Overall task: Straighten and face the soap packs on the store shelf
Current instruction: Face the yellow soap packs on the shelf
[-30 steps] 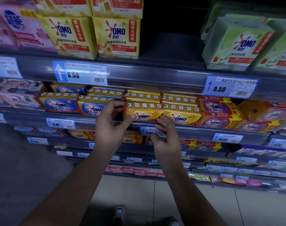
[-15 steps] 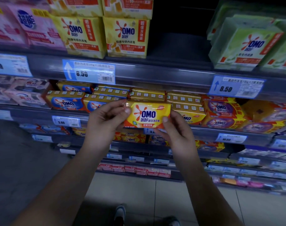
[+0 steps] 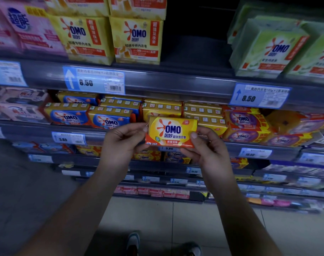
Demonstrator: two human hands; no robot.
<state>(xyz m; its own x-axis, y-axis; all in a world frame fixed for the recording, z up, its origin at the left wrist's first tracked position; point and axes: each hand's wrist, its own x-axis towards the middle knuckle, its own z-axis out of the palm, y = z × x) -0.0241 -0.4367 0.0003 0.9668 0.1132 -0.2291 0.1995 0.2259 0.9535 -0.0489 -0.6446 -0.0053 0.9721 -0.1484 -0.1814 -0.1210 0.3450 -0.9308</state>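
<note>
A yellow and orange OMO soap pack (image 3: 172,131) is held upright, label toward me, just in front of the middle shelf (image 3: 37,131). My left hand (image 3: 123,145) pinches its left edge and my right hand (image 3: 209,150) grips its right edge and bottom corner. Behind it lie more yellow soap packs (image 3: 202,112) stacked flat in rows. Blue and yellow OMO packs (image 3: 109,120) sit to the left, purple and orange ones (image 3: 244,126) to the right.
Tall yellow OMO boxes (image 3: 137,39) and green OMO boxes (image 3: 266,50) stand on the upper shelf with a dark gap between them. Pink packs (image 3: 22,30) fill the far left. Price tags (image 3: 94,81) line the shelf rails. Lower shelves and tiled floor lie below.
The yellow pack has come off the shelf row, been lifted and tipped upright with its front toward me. Both hands hold it a little nearer to me than before.
</note>
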